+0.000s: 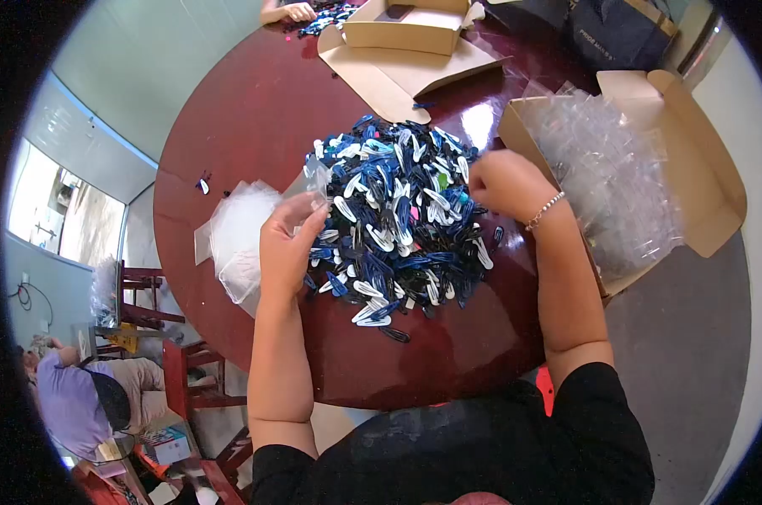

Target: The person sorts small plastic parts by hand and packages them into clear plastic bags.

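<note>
A large heap of snap hair clips (pixel 398 227), mostly blue, white and black, lies on the round dark red table (pixel 229 101). My left hand (pixel 288 236) is at the heap's left edge, thumb and fingers pinching a small clear plastic bag (pixel 314 178). At the right edge of the heap is my right hand (pixel 511 187), its fingers curled together and pointing at the clips. Whatever those fingers may hold is hidden. A stack of clear flat bags (pixel 245 231) lies just left of my left hand.
To the right, an open cardboard box (pixel 701 160) holds many filled clear bags (pixel 604 177). Another cardboard box (pixel 398 35) stands at the far side, near another person's hand (pixel 298 12) and more clips. A few clips (pixel 202 184) lie apart at left. A person (pixel 86 396) sits beyond the table.
</note>
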`<state>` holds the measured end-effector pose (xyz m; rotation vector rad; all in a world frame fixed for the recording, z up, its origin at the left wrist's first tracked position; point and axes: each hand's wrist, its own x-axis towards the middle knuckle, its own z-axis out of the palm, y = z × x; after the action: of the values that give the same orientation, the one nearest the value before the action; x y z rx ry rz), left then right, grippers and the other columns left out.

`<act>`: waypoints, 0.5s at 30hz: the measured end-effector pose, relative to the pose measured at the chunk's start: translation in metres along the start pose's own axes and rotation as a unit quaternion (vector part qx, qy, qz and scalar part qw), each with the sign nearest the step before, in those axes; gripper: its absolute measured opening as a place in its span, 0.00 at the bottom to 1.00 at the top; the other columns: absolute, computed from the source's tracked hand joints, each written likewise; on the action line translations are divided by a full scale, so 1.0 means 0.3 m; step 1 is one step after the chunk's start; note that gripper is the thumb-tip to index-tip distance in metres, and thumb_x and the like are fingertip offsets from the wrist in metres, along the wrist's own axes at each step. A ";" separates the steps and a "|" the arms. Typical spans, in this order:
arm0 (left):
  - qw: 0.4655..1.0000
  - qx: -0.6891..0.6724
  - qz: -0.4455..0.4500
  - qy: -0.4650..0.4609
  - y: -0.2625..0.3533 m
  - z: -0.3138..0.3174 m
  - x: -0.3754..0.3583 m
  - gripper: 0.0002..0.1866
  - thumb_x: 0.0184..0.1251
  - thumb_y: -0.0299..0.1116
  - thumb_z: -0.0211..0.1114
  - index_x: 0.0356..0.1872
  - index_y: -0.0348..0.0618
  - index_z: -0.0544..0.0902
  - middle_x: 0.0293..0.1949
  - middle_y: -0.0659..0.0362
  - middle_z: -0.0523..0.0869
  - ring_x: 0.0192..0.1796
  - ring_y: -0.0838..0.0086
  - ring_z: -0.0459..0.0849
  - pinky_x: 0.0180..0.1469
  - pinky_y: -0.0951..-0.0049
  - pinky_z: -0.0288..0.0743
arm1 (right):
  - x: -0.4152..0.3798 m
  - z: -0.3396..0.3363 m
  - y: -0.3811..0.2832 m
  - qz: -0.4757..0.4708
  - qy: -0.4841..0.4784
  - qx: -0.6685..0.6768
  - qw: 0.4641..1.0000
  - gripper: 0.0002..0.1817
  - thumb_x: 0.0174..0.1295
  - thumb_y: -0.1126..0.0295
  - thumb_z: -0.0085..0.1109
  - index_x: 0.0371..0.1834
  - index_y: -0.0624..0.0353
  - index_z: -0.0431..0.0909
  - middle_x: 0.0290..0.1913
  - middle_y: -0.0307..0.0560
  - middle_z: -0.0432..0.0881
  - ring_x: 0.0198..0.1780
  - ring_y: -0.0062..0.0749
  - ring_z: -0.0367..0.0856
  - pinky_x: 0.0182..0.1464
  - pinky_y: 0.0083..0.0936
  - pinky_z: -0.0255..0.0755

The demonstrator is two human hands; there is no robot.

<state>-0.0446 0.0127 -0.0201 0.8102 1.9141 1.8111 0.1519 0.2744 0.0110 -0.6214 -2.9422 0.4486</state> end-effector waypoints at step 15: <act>1.000 0.005 0.014 0.001 -0.024 -0.005 0.003 0.17 0.62 0.28 0.71 0.51 0.33 0.83 0.45 0.56 0.87 0.48 0.75 0.83 0.55 0.73 0.75 | -0.043 0.156 -0.002 -0.020 0.000 0.097 0.995 0.07 0.53 0.72 0.62 0.34 0.62 0.81 0.33 0.56 0.83 0.39 0.53 0.82 0.44 0.42 0.75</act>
<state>-0.0472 0.0122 -0.0270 0.8420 1.9240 1.8207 0.1561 0.2562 -0.0338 -0.5385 -2.8569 0.7183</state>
